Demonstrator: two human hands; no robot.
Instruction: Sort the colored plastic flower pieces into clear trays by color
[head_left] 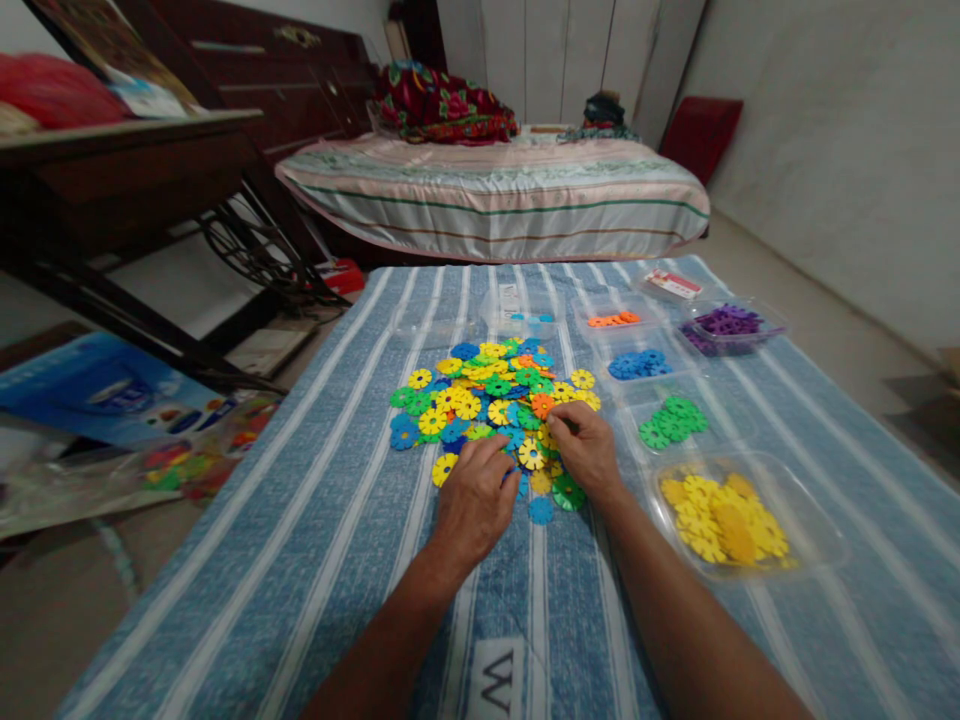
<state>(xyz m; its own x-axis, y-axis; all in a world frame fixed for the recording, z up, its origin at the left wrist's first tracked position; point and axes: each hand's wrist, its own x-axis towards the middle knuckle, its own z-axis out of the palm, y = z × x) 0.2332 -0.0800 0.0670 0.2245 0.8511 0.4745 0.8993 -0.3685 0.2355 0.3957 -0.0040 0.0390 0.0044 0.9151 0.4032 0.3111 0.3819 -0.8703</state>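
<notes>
While both hands work at the near edge of the pile (491,400) of mixed plastic discs, everything else on the striped cloth (315,520) is arranged around that pile. The left hand (474,497) lies palm down on the pile's near side, fingers curled over blue and yellow discs; whether its grip has closed on one I cannot tell, since the fingertips are hidden under the hand. The right hand (589,450) sits just beside it, at the pile's near right edge, thumb and fingers pinched together on what looks like a yellow disc, so its grip seems closed, lightly, on a single piece.

Right of the pile stand clear trays, each holding one colour, which suggests the discs are kept apart by colour: yellow discs (724,520) nearest the person, green discs (673,420) beyond them, then blue discs (637,363), orange discs (613,319), and purple discs (724,322) farthest right. All sit on the right hand's side of the pile, within easy reach. Beyond the pile a bed (495,190) fills the room's far end; left of the pile, a dark wooden stand (127,180) rises from the floor.
</notes>
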